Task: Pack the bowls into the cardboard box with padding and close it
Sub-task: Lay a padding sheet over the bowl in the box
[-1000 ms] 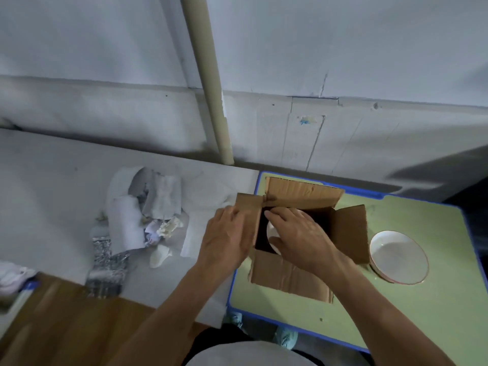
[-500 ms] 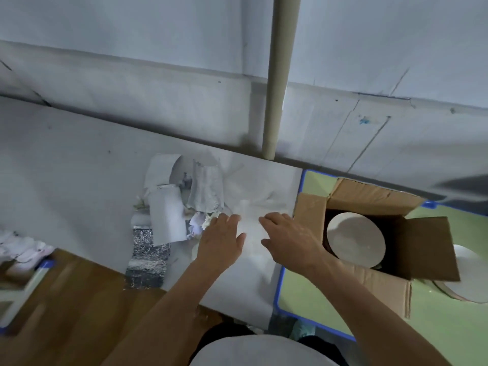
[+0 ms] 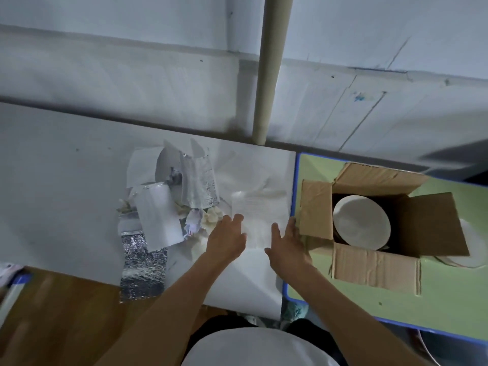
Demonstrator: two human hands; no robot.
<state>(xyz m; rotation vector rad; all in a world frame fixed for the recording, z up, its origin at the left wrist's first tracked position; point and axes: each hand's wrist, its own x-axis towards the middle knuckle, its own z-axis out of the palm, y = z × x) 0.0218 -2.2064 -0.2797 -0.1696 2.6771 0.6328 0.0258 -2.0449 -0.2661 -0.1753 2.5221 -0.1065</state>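
Observation:
An open cardboard box [image 3: 375, 266] stands on the green table [image 3: 396, 302] at the right, flaps spread. A white bowl [image 3: 361, 225] lies inside it. A second white bowl [image 3: 475, 247] peeks out behind the box's right flap, mostly hidden. Left of the box, on a white surface, lies a flat clear padding sheet [image 3: 260, 212]. My left hand [image 3: 227, 237] and my right hand [image 3: 286, 243] hover over its near edge, fingers straight and spread, holding nothing. Whether they touch the sheet I cannot tell.
A heap of white paper, foam and silver foil padding [image 3: 171, 207] lies left of my hands. A silver foil strip [image 3: 142, 265] hangs toward the wooden floor [image 3: 52, 313]. A beige pipe [image 3: 269, 70] runs up the grey wall behind.
My hands left the box and moved left onto the white surface, then spread apart over the clear sheet. The view swung left, so the box now sits at the right.

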